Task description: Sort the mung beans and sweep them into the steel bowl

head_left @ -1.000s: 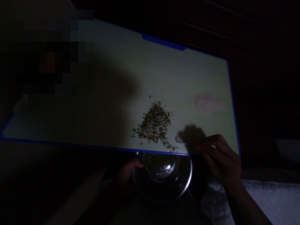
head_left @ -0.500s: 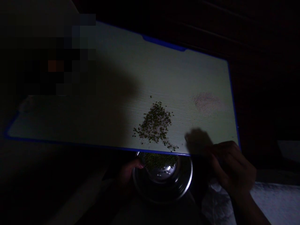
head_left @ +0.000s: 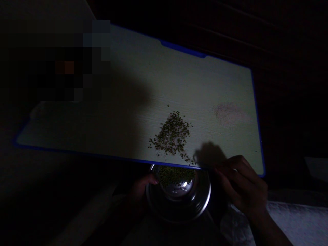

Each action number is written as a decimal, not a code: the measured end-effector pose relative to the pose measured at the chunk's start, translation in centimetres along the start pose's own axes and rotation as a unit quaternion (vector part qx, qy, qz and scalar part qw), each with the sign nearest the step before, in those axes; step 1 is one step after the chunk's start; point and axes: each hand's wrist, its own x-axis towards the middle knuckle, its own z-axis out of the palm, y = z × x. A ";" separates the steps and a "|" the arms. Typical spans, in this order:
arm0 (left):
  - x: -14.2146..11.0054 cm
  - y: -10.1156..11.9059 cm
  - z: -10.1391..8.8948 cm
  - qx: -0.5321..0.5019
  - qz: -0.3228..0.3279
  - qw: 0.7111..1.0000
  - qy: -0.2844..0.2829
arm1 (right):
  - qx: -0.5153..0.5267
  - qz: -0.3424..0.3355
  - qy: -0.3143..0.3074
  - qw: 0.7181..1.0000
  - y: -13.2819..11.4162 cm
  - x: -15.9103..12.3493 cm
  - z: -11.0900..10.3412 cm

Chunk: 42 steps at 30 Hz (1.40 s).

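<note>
The left hand (head_left: 141, 186) grips the bowl (head_left: 205, 201) by its rim, which is best held tucked under the near edge of the board (head_left: 196, 82), so that any beans (head_left: 175, 131) nudged over drop inside. The beans lie in a loose heap on the board near that edge, with more in the bowl; short, low strokes straight toward it should scatter fewest and spare the pale grains (head_left: 229, 114). The right hand (head_left: 243, 186) is at the edge, fingers drawn together, though it's too dark to tell whether they hold anything.
</note>
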 end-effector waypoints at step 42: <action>-0.2 0.6 0.1 0.011 -0.001 1.000 -0.014 | 0.028 -0.008 -0.020 0.999 -0.9 1.0 2.1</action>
